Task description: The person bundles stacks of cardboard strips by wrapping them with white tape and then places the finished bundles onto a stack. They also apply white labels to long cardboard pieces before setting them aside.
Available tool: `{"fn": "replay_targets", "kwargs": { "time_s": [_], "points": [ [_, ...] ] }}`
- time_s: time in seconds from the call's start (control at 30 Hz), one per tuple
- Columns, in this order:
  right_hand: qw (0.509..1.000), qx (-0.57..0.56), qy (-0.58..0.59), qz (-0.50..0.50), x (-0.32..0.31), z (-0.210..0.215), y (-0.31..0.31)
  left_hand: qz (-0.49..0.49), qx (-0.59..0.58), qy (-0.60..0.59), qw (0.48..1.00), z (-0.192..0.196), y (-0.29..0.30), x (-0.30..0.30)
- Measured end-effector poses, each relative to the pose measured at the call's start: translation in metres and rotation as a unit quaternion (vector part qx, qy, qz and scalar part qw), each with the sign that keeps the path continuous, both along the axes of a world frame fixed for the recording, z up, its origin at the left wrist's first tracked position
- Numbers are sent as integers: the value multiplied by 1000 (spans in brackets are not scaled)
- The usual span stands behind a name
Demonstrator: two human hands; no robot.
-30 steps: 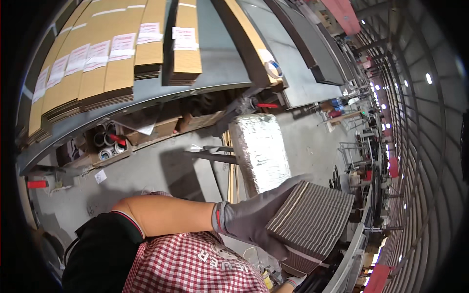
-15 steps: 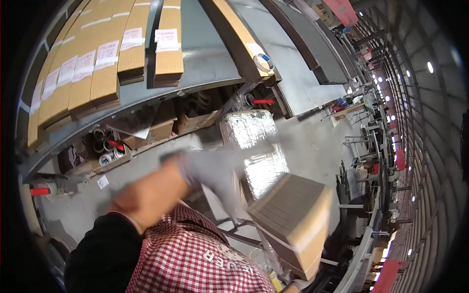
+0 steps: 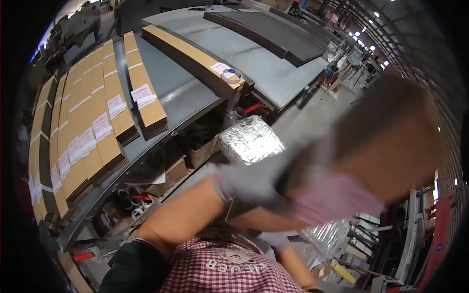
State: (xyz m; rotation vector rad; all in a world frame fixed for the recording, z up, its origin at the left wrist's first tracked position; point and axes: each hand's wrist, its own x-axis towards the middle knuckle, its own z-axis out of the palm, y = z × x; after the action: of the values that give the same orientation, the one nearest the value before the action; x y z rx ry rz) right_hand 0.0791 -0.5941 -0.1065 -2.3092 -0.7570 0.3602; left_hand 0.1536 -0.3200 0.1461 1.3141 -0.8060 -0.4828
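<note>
A thick stack of flat brown cardboard sheets (image 3: 391, 141) fills the right side, smeared by motion. My left hand (image 3: 254, 180), in a grey glove, reaches across from the lower left and grips the stack's near end. My right hand (image 3: 332, 198), a pale pinkish blur, sits against the stack's lower edge; its forearm comes up from the bottom under my left arm. My red checked shirt (image 3: 220, 268) shows at the lower edge.
A grey work table (image 3: 181, 97) carries rows of labelled flat cardboard stacks (image 3: 97, 127) and a long stack (image 3: 195, 58) with a tape roll (image 3: 230, 75). Below it are open boxes (image 3: 195, 151) and a foil-wrapped bundle (image 3: 251, 139). A machine frame (image 3: 415, 234) stands at the right.
The cardboard stack has swung up and to the right, from low by my body to chest height. My left arm followed it, and the view tilted toward the table.
</note>
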Motion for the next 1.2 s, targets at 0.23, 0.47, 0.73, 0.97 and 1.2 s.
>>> {"fn": "replay_targets", "kwargs": {
  "time_s": [0.23,0.47,0.73,0.97,1.2],
  "points": [
    [786,371,489,-65,48,4,25,77,35,-348,934,-129,69,-27],
    [844,368,371,-123,28,158,97,163,-36,123,978,-177,48,-100],
    [928,234,284,64,32,171,105,116,39,15,992,-175,64,-100],
    [907,212,350,97,33,158,93,140,-34,57,988,-185,67,-108],
    [911,230,312,139,37,150,90,176,7,23,984,-190,68,-120]
  ]
}}
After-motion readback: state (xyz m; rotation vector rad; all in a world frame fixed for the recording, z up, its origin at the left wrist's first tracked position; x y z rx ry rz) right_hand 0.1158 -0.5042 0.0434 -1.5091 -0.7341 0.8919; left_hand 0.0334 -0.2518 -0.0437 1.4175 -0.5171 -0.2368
